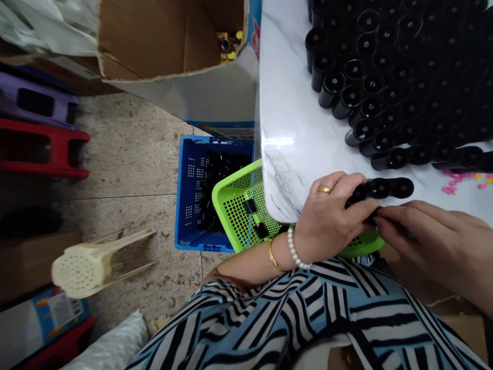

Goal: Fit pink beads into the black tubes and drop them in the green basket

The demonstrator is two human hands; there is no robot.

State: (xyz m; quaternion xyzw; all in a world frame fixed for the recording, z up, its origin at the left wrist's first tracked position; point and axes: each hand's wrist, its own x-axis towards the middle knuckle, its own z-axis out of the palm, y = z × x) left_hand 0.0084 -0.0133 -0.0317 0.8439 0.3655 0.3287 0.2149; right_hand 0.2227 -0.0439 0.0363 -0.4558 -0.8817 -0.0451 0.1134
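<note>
The left hand (327, 223) and the right hand (427, 239) meet at the near edge of the white marbled bench (287, 139), both pinching a short row of black tubes (381, 189) that lies on its side right at the rim. The left grip is clenched on the row's near end, fingers curled over it; the right grip grasps the same row from below, though its fingertips are partly hidden behind the left hand, so the exact hold is hard to make out. Farther back on the bench a dense block of upright black tubes (400, 77) fills the far right and is cut off by the frame. A bare strip of bench lies open between that block and the hands, and along the left edge. Small pink and yellow bits (462, 181) lie just right of the held row. Below the bench corner a green basket (231, 203) juts out, partly covered by the bench and the left wrist; beside it stands a blue crate (188, 190) with dark parts inside, too shadowed to tell. An open cardboard box (162, 41) sits beyond
</note>
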